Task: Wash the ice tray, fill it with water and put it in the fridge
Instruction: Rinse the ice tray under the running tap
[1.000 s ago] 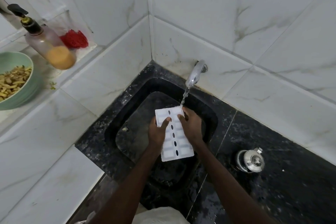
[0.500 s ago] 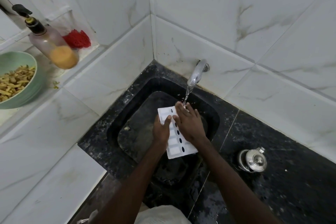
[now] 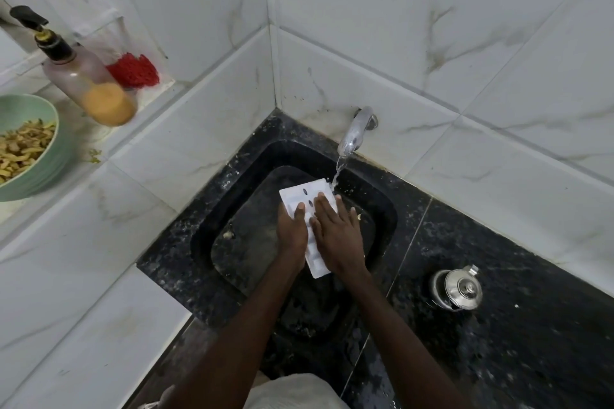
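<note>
White ice tray [image 3: 292,197] over black sink [image 3: 212,206], tap [image 3: 355,129] water striking its far corner, left hand [image 3: 292,232] gripping its left edge, right hand [image 3: 339,236] flat on top, fingers straight, slid slightly nearer than before

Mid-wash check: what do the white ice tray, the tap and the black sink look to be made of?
The white rectangular ice tray looks like plastic: opaque, matt, thin moulded edges. The curved silver tap looks like polished metal, perhaps chromed: it mirrors the pale tiles. The black sink seems speckled stone, likely granite, semi-gloss, like the black counter beside it.
</note>
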### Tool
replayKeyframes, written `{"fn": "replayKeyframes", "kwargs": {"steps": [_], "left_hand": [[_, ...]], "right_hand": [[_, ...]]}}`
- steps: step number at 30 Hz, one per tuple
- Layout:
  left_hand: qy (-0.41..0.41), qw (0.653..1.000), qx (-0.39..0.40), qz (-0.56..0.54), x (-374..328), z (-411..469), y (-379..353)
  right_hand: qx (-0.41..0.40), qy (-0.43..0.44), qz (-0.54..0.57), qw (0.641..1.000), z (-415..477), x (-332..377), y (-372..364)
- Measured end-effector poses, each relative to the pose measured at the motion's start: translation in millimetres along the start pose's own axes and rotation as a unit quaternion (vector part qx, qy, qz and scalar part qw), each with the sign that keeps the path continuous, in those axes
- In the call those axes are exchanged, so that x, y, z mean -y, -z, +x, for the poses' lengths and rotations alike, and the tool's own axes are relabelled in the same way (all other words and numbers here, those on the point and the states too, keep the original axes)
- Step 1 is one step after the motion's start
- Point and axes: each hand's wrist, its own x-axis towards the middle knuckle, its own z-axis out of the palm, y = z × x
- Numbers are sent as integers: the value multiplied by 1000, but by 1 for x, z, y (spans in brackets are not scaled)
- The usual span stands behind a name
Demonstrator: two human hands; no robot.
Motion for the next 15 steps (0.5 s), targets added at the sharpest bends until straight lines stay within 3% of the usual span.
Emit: {"fn": "replayKeyframes", "kwargs": {"steps": [3,7,12,15], "left_hand": [[6,1000,-5,-21,4,1,1],[41,998,-5,-51,4,-2,2],[50,997,-34,-50,9,5,11],[50,997,-35,-50,5,5,7]], "right_hand": [[-3,17,1,1000,0,1,-2],[-2,-49,8,999,10,-16,7],[28,79,-37,996,-1,-17,3],[20,8,-20,1000,-3,-23,4]]}}
